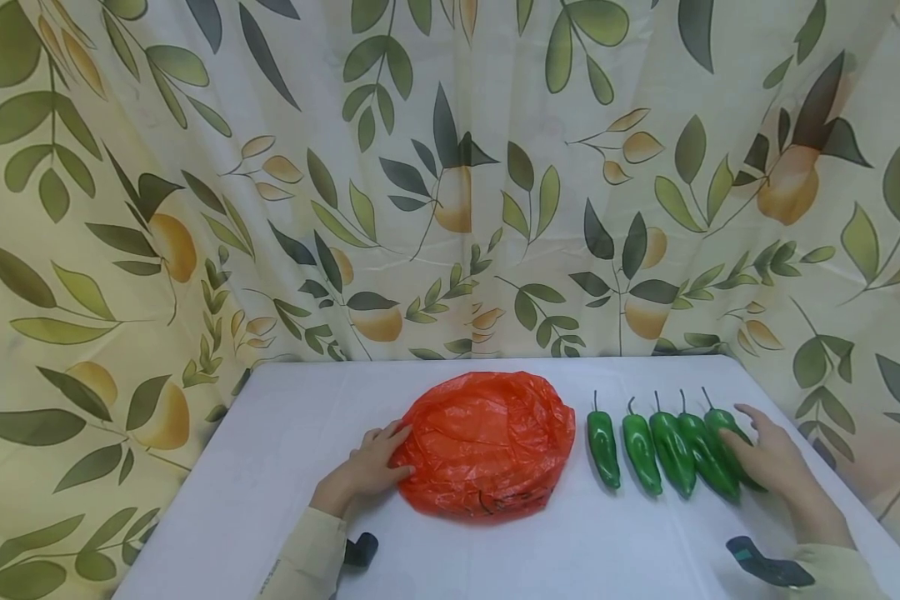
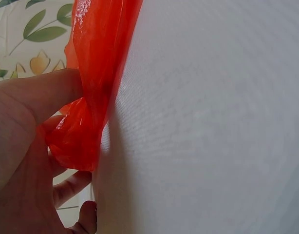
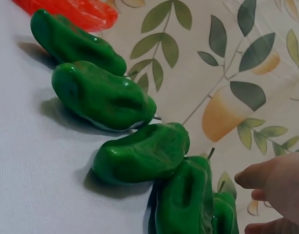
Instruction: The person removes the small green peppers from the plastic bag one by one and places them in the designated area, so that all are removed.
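Observation:
A red plastic bag (image 1: pixel 487 442), crumpled and rounded, lies on the white table. My left hand (image 1: pixel 378 462) is at its left edge; in the left wrist view the thumb (image 2: pixel 57 92) and fingers lie on either side of a fold of the bag (image 2: pixel 98 58), pinching it. To the bag's right, several green peppers (image 1: pixel 603 450) with thin stems lie side by side. My right hand (image 1: pixel 772 458) reaches over the rightmost pepper (image 1: pixel 720 423), hiding part of it. Its fingers are spread beside the end peppers (image 3: pixel 186 195) in the right wrist view, gripping none.
The white table (image 1: pixel 292 417) runs back to a curtain (image 1: pixel 495 208) printed with leaves and fruit. Dark wrist straps (image 1: pixel 768 567) show near both sleeves. The pepper row's right end lies near the table's right edge.

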`<state>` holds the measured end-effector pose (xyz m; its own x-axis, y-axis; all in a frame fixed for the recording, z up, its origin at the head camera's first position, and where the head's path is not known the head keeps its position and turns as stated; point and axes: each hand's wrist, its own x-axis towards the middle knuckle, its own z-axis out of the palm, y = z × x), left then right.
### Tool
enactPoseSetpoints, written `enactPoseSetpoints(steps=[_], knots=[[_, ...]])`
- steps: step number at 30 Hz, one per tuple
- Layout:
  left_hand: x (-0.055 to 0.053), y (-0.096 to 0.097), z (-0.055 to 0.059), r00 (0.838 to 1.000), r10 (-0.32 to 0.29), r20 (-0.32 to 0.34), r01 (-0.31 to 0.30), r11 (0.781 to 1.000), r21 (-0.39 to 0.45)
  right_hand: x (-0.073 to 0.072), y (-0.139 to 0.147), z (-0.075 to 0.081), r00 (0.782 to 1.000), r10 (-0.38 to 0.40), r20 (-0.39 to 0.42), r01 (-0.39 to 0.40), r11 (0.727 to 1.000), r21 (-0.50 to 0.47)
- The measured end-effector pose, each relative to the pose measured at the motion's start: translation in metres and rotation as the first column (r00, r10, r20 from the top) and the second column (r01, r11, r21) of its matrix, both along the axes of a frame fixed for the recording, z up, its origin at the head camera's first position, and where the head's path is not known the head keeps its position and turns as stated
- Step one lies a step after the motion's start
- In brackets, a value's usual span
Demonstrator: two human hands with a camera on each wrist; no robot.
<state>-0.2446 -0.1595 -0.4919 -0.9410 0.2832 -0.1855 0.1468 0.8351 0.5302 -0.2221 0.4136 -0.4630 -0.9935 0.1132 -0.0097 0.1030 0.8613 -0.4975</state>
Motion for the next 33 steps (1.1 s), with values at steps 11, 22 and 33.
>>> enactPoseSetpoints(steps=[11, 22, 33], knots=[[-0.002, 0.001, -0.001, 1.000, 0.000, 0.002, 0.000, 1.000, -0.006, 0.000, -0.014, 0.007, 0.995, -0.022, -0.100, 0.025, 0.999, 0.021], [0.001, 0.002, 0.002, 1.000, 0.021, 0.017, -0.022, 1.000, 0.013, -0.003, -0.034, 0.009, 0.986, -0.002, -0.164, -0.001, 1.000, -0.016], [0.003, 0.002, 0.005, 0.999, 0.034, 0.020, -0.035, 0.999, 0.016, -0.003, -0.050, 0.020, 0.985, -0.011, -0.170, 0.002, 0.999, -0.052]])
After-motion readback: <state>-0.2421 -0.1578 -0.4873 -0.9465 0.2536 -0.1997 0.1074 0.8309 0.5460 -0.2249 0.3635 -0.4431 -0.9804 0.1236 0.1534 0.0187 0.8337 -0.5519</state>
